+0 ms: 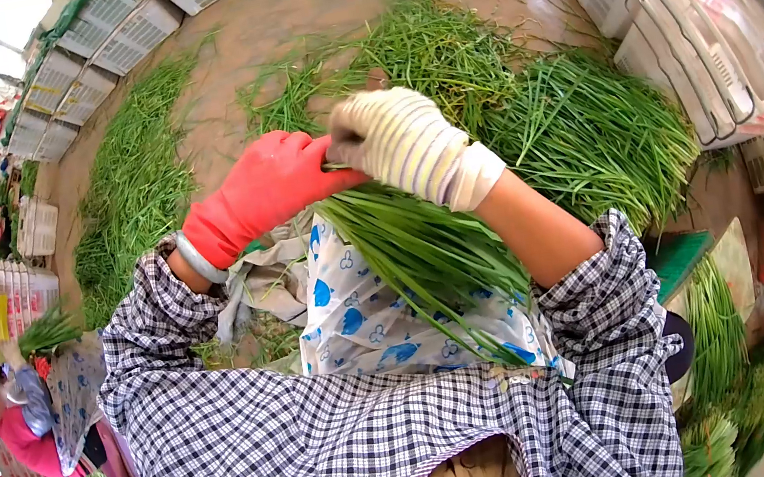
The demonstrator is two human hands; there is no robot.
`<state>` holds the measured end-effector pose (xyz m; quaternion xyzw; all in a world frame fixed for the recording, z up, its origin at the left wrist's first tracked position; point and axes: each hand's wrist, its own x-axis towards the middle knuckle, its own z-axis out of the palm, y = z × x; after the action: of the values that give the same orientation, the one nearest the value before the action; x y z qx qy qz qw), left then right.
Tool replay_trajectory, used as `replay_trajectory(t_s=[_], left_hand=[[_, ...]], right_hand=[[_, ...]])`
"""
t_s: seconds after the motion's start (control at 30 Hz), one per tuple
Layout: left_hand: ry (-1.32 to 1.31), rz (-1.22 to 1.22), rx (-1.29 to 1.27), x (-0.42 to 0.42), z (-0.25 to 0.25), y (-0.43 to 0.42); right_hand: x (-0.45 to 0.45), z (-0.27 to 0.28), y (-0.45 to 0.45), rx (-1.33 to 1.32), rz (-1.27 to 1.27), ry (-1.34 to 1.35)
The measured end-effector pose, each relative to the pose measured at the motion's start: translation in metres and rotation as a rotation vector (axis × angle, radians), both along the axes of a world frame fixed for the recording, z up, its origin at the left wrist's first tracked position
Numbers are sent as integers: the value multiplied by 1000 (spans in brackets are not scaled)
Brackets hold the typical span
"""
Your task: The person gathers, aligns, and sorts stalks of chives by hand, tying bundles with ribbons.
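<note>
My left hand (271,191), in a red rubber glove, is closed at one end of a bunch of long green leafy stalks (433,246). Against it, my right hand (403,146), in a white and yellow striped knit glove, is closed round the same end. The bunch hangs down and to the right over a white plastic apron with blue prints (341,294) on my lap. My fingertips meet, and the stalk ends between them are mostly hidden.
Loose green stalks lie in a long heap (134,167) at the left and a larger heap (584,134) at the right. White crates (140,38) line the back left; others (690,54) stand right. Another person (25,430) holds greens at far left. A green board (682,263) is near my right elbow.
</note>
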<state>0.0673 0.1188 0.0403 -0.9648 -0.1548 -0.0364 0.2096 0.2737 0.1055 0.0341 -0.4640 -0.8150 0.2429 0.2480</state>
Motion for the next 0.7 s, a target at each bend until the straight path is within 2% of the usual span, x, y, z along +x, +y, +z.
replay_trajectory(t_s=[0.03, 0.1, 0.17, 0.2, 0.23, 0.3, 0.33, 0.37, 0.43, 0.47, 0.5, 0.57, 0.6, 0.67, 0.7], left_hand=[[18, -7, 47, 4, 5, -1], [18, -24, 95, 11, 12, -4], [100, 163, -90, 9, 14, -7], [143, 230, -171, 6, 12, -4], [139, 210, -169, 5, 8, -4], [-294, 528, -624, -3, -6, -9], [-357, 676, -788, -14, -24, -7], [-353, 670, -789, -12, -34, -13], [-777, 713, -1541, -6, -39, -34], [-772, 745, -1882, 1, -30, -43], [-766, 752, -1883, 10, -28, -49], [-707, 797, -2243, 28, -24, -58], [-685, 793, -2246, 38, -23, -63], [-782, 778, -2522, 59, -24, -75], [-753, 771, -2531, 67, -25, -79]], right_hand=[[10, 3, 0, 87, -44, 117], [38, 6, 0, 116, -248, 606], [92, 6, 19, 204, -486, 834], [122, 17, 19, 57, -601, 1195], [158, 33, 12, 187, -716, 1144], [225, 62, -5, 428, -907, 1013], [247, 70, -18, 527, -935, 931], [263, 77, -32, 589, -932, 856], [279, 88, -58, 646, -891, 712], [283, 93, -69, 653, -860, 639], [281, 98, -77, 654, -824, 571], [273, 103, -87, 640, -759, 453], [268, 104, -91, 629, -730, 405], [256, 98, -95, 605, -679, 330], [248, 91, -97, 589, -652, 305]])
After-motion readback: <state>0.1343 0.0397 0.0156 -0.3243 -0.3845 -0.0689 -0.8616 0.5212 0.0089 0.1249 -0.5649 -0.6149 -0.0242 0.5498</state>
